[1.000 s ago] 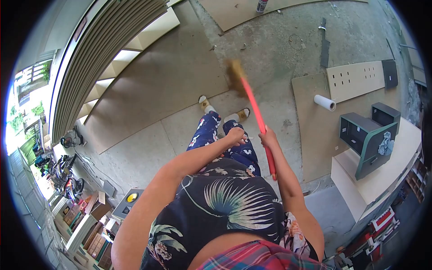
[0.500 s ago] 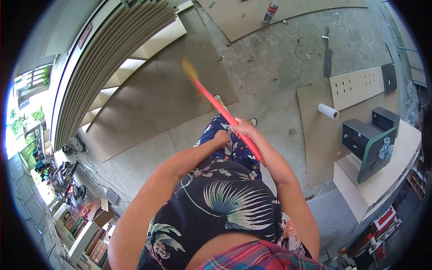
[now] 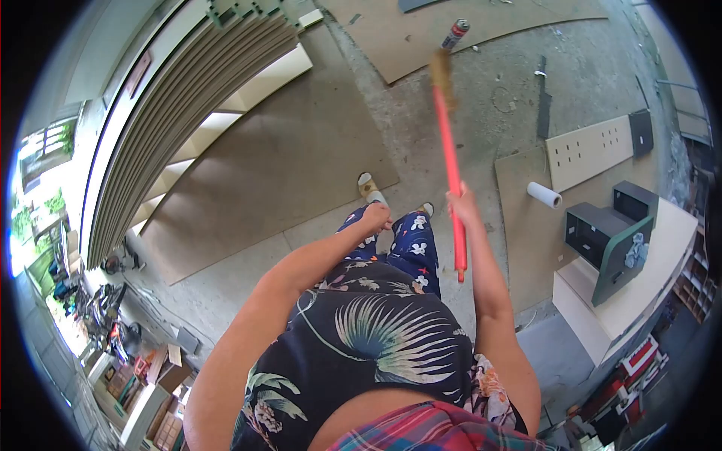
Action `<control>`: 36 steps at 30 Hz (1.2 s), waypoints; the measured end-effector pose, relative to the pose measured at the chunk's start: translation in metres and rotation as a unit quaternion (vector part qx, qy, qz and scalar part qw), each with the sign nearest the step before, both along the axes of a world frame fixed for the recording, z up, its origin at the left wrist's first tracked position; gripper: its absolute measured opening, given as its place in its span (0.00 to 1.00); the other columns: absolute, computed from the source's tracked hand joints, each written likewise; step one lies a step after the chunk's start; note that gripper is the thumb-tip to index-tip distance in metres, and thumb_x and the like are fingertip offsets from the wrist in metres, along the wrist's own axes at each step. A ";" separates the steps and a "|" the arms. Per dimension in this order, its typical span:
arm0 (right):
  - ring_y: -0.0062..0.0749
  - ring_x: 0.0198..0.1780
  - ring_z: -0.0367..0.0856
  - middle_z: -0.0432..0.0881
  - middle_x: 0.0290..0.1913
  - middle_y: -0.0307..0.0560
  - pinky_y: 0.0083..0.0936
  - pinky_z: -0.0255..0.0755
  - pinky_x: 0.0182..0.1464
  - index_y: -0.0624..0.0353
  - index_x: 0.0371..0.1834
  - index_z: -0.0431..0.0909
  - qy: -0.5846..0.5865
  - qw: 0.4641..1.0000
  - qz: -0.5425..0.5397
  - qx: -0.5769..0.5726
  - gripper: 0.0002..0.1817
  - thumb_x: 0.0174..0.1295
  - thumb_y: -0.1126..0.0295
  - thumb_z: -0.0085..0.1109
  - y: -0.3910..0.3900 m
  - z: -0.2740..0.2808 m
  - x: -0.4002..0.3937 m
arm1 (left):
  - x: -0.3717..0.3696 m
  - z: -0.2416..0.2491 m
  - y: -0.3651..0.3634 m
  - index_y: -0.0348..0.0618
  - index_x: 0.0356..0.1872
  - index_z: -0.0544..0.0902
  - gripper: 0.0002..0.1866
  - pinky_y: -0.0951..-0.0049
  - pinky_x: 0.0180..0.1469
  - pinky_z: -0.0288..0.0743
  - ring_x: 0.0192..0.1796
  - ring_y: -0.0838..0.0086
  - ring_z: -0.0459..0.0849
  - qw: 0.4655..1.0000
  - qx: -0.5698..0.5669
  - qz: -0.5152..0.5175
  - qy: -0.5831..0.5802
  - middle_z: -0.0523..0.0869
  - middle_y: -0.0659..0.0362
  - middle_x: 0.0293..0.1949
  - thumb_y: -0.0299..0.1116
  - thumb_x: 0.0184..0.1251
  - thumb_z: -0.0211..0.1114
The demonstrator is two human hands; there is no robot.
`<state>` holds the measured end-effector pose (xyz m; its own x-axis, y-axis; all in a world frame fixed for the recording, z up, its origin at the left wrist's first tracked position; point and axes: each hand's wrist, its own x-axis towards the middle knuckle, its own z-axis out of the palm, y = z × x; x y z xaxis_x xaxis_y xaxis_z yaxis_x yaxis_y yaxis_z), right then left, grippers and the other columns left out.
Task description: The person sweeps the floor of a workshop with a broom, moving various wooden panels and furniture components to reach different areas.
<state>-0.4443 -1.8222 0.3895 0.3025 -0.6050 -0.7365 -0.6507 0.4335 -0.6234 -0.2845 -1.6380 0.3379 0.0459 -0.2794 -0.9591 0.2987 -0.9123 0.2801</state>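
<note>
My right hand (image 3: 462,204) is wrapped round the red handle of a broom (image 3: 450,150). The broom's yellowish-brown bristles, blurred, reach up and away near a spray can (image 3: 456,34) on the floor. In front of my waist, over the patterned trousers (image 3: 412,240), my left hand (image 3: 377,217) is closed, and whatever it may hold is hidden. It is apart from the broom.
A large brown board (image 3: 271,173) lies at the left beside stacked panels (image 3: 180,98). On the right are a white roll (image 3: 544,195), a pale slotted panel (image 3: 590,152) and a dark green cabinet (image 3: 611,240) with a blue cloth (image 3: 636,250). Another board (image 3: 391,45) lies ahead.
My right hand has moved right with the broom, whose bristles swung from the left board towards the spray can. My left hand has shifted slightly, and both feet now show more.
</note>
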 end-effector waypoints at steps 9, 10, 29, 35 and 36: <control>0.22 0.13 0.69 0.70 0.17 0.40 0.21 0.65 0.13 0.60 0.42 0.68 0.033 0.967 0.157 0.196 0.14 0.51 0.70 0.52 -0.001 -0.022 -0.043 | -0.009 0.052 -0.077 0.43 0.52 0.66 0.19 0.74 0.33 0.70 0.33 0.72 0.79 0.992 -0.046 -0.056 0.103 0.78 0.56 0.41 0.36 0.59 0.47; 0.24 0.13 0.70 0.71 0.17 0.41 0.22 0.65 0.13 0.60 0.41 0.68 0.059 0.970 0.177 0.155 0.14 0.50 0.70 0.52 -0.022 -0.048 -0.055 | -0.015 0.056 -0.095 0.43 0.53 0.65 0.20 0.74 0.34 0.70 0.34 0.72 0.79 0.989 -0.072 -0.061 0.118 0.77 0.56 0.41 0.36 0.59 0.47; 0.31 0.17 0.74 0.76 0.22 0.49 0.29 0.68 0.19 0.62 0.36 0.72 0.125 0.947 0.264 0.137 0.13 0.49 0.68 0.54 -0.178 -0.039 -0.244 | -0.175 0.055 -0.266 0.38 0.51 0.66 0.20 0.81 0.23 0.68 0.30 0.75 0.79 0.981 -0.089 -0.085 0.153 0.77 0.54 0.38 0.31 0.56 0.47; 0.44 0.26 0.79 0.77 0.32 0.60 0.35 0.72 0.29 0.64 0.51 0.65 0.234 0.961 0.126 -0.074 0.24 0.47 0.70 0.52 -0.298 -0.038 -0.239 | -0.179 0.062 -0.288 0.40 0.51 0.66 0.19 0.80 0.28 0.69 0.32 0.74 0.79 0.989 -0.061 -0.081 0.112 0.77 0.54 0.40 0.33 0.58 0.48; 0.45 0.25 0.78 0.77 0.32 0.61 0.34 0.72 0.28 0.64 0.53 0.62 0.227 0.964 0.114 -0.078 0.26 0.47 0.70 0.51 -0.303 -0.031 -0.238 | -0.179 0.063 -0.291 0.42 0.52 0.66 0.19 0.79 0.32 0.69 0.35 0.74 0.79 0.988 -0.054 -0.093 0.108 0.77 0.55 0.41 0.34 0.59 0.48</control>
<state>-0.6820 -2.1254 0.3590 0.1081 -0.6744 -0.7304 -0.9393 0.1714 -0.2973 -0.4639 -1.9288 0.4007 -0.2183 -0.3644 -0.9053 0.1927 -0.9255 0.3261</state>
